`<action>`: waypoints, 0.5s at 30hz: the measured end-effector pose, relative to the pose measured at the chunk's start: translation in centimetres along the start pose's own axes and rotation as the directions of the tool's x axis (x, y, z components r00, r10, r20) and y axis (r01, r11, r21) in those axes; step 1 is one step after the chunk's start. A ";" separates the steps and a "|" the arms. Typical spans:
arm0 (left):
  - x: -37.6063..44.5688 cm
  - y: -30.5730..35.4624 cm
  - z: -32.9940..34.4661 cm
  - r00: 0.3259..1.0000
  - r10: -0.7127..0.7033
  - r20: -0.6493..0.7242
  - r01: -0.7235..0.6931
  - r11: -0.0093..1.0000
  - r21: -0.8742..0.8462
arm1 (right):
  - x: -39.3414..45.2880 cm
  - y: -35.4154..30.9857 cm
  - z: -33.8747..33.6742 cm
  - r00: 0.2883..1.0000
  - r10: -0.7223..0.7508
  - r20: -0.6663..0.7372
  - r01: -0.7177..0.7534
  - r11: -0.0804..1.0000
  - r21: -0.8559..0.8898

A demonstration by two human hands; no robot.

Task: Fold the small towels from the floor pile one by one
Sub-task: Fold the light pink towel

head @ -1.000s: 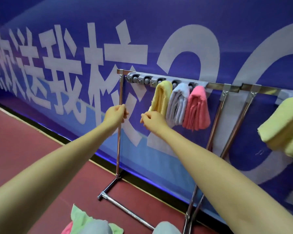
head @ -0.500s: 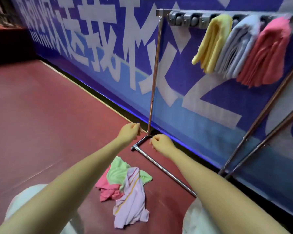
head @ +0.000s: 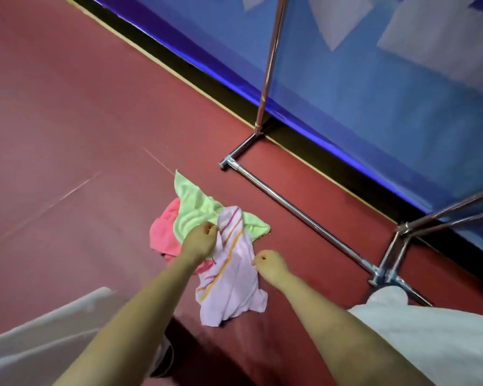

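A small pile of towels lies on the red floor (head: 67,135) in front of me. A pale pink towel with orange and pink stripes (head: 234,277) is on top. Under it are a light green towel (head: 193,210) and a bright pink towel (head: 162,235). My left hand (head: 200,242) sits with curled fingers at the striped towel's upper left edge, over the green one. At the striped towel's right edge, my right hand (head: 269,264) pinches with curled fingers.
A chrome rack foot bar (head: 299,210) runs along the floor to the right of the pile, with an upright pole (head: 268,65) against the blue banner wall (head: 374,93). My knees in white trousers (head: 430,344) flank the pile.
My view dropped from the hung towels on the rack down to the floor. Both hands came down from the rack's height onto the striped towel in the pile.
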State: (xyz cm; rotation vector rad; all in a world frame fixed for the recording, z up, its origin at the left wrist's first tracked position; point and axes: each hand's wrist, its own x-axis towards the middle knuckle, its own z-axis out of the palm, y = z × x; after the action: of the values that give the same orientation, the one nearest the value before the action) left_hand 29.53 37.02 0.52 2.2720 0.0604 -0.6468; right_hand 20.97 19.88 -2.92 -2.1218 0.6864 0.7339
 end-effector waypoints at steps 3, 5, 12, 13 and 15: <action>4.2 -1.7 2.9 0.999 -0.042 -0.028 0.042 0.999 -0.008 | 4.3 1.7 1.6 0.999 0.042 -0.004 -0.042 0.999 -0.012; 6.6 -2.1 4.6 0.998 -0.032 -0.052 0.031 0.999 -0.010 | 6.8 2.7 2.4 0.999 0.038 -0.026 -0.039 0.999 -0.029; 13.6 -2.8 8.4 0.998 -0.061 -0.030 0.062 0.997 0.056 | 11.3 4.3 5.4 0.998 0.035 -0.047 -0.023 0.972 0.232; 14.3 -2.9 8.9 0.995 -0.081 -0.054 0.084 0.995 0.047 | 11.8 4.5 5.8 0.998 0.042 -0.047 -0.028 0.962 0.271; 15.4 -2.9 9.7 0.985 -0.138 -0.105 0.142 0.989 0.030 | 12.6 4.7 6.6 0.998 0.050 -0.039 -0.035 0.946 0.324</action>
State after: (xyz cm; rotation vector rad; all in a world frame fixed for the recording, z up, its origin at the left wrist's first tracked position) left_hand 38.06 30.10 -14.30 2.3517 0.2626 -0.6075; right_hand 24.71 19.71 -17.41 -1.8328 0.8208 0.5528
